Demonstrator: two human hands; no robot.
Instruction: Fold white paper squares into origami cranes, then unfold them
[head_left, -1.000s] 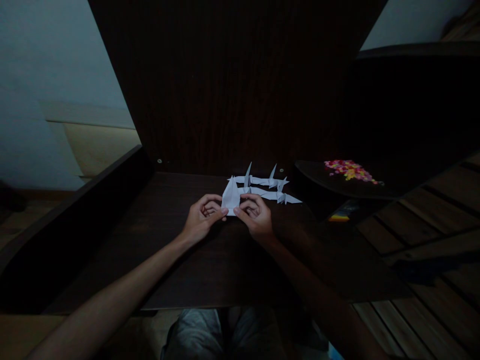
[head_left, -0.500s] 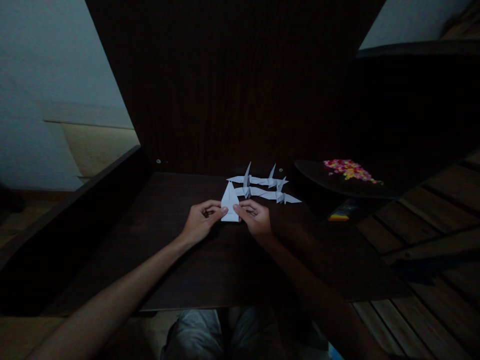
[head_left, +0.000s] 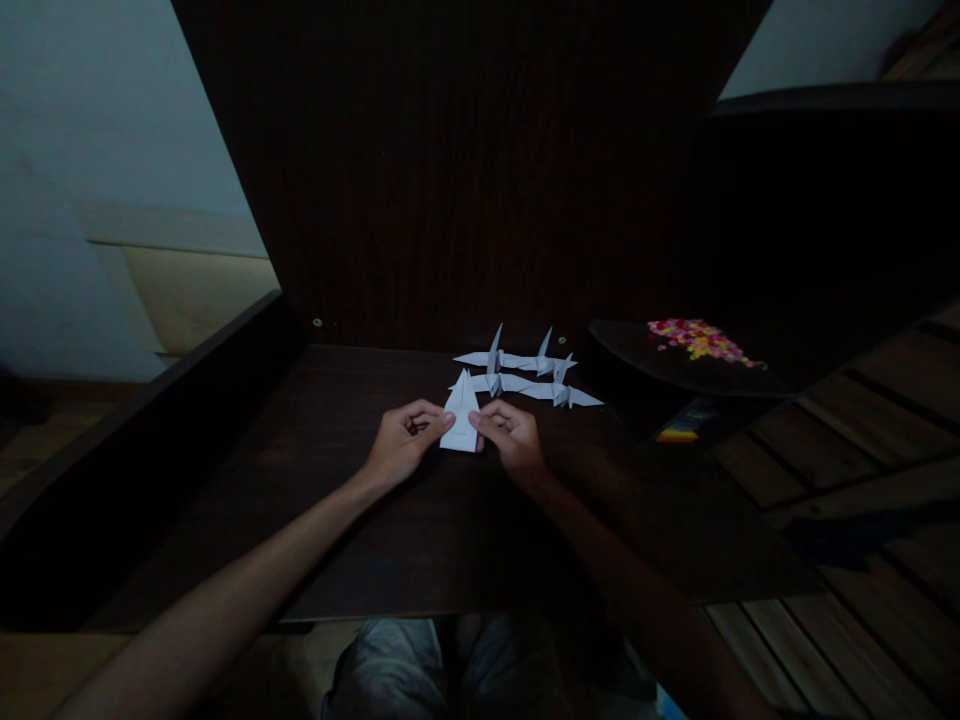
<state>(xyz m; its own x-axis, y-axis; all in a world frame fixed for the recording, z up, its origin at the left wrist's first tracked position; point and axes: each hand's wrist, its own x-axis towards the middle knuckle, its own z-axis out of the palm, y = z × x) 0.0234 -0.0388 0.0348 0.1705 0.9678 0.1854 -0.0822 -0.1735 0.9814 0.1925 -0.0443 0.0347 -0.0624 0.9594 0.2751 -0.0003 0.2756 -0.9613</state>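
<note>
A folded white paper (head_left: 460, 425), pointed at its far end and flat at its near edge, is held between my two hands above the dark desk. My left hand (head_left: 407, 440) pinches its left side, thumb on top. On the right side, my right hand (head_left: 512, 436) grips it the same way, some fingers hidden behind the paper. Just beyond the paper stand several white origami cranes (head_left: 529, 385) in two rows, wings spread and necks or tails pointing up. The paper's tip overlaps the nearer row in the view.
The dark wooden desk (head_left: 352, 560) has a raised side board (head_left: 150, 430) at left and a tall back panel (head_left: 465, 180). To the right, a dark shelf (head_left: 622, 350) bears a heap of small pink, red and yellow pieces (head_left: 701, 340). Slatted wood (head_left: 862, 440) lies beyond.
The folded paper has shifted slightly toward me and tilted a little, its tip now lower and to the right. Both hands keep their grip. The cranes have not moved.
</note>
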